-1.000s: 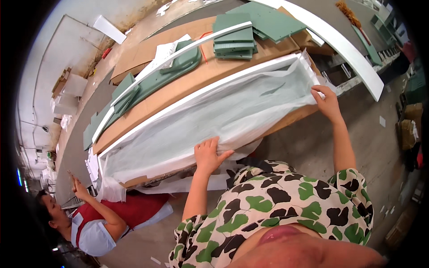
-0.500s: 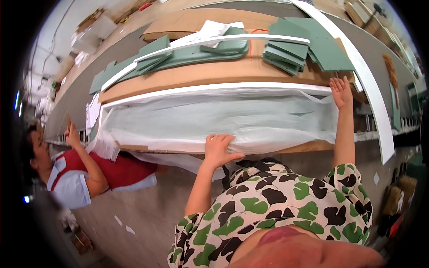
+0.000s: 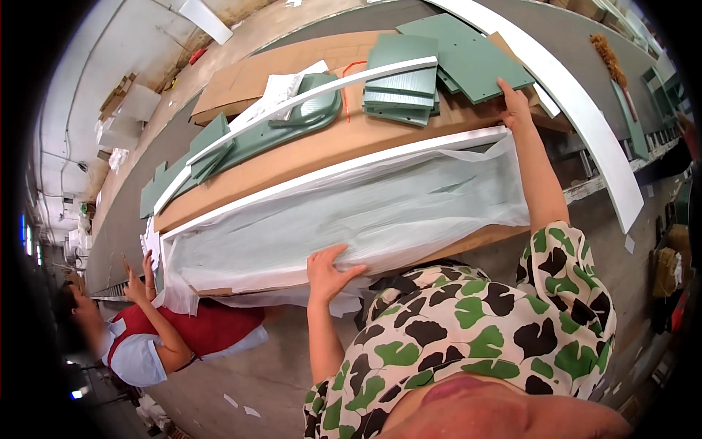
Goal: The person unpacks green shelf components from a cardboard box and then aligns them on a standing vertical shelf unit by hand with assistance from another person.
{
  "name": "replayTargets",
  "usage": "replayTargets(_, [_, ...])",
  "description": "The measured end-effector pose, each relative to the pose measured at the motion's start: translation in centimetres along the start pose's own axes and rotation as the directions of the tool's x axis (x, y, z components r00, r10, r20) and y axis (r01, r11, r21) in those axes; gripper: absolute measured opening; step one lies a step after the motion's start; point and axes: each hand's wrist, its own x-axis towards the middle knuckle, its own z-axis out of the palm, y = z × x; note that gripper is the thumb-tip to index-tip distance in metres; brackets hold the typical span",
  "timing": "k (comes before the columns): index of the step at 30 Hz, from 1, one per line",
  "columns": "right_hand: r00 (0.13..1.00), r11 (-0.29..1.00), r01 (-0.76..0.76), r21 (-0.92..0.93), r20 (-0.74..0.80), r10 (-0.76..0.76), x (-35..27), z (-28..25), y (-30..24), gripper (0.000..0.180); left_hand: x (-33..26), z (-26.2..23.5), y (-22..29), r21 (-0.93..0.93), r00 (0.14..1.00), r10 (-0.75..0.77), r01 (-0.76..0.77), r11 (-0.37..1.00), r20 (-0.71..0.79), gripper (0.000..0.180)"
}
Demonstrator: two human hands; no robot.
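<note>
A long box with a white foam-like strip along its far side holds a shape covered by a thin white wrapping sheet; green shows faintly through the sheet. My left hand rests on the sheet at the near edge, fingers apart, holding nothing. Beyond the box's right end, my right hand grips the near edge of a flat green panel, its fingers on the panel's top face. Beside that panel lies a stack of smaller green boards on brown cardboard.
A long white strip curves past on the right. Another thin white strip crosses the green parts farther back. At the left, a co-worker in a red apron stands with hands raised. A brush lies far right.
My right hand has gone from open, palm up, near the box's right corner to the green panel's edge. My left hand stays on the sheet. The view has turned; the co-worker's second hand now shows.
</note>
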Motion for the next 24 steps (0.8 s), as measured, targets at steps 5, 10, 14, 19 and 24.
replayTargets(5, [0.986, 0.982, -0.167, 0.082, 0.037, 0.165, 0.4, -0.3, -0.6, 0.034, 0.0, 0.1, -0.4, 0.032, 0.998, -0.055, 0.056, 0.998, -0.019, 0.06])
replayTargets(10, [0.995, 0.985, -0.091, 0.147, -0.015, 0.095, 0.9, -0.5, -2.0, 0.034, 0.0, 0.2, -1.1, 0.011, 0.998, -0.042, 0.042, 0.999, -0.047, 0.06])
replayTargets(14, [0.991, 0.961, 0.119, 0.25, -0.095, -0.098, -1.7, 1.3, -5.2, 0.025, -0.5, 0.2, -0.7, 0.03, 0.996, -0.073, 0.074, 0.997, -0.046, 0.06])
replayTargets(19, [0.928, 0.906, 0.351, 0.238, -0.215, -0.303, -3.4, -1.2, -9.7, 0.016, 0.5, -0.3, -0.8, -0.164, 0.993, -0.111, 0.114, 0.98, 0.028, 0.054])
replayTargets(24, [0.58, 0.423, 0.735, -0.53, 0.169, -0.797, -7.1, -4.5, -12.6, 0.03, -0.1, -3.4, -0.2, -0.416, 0.967, -0.231, 0.166, 0.894, -0.111, 0.048])
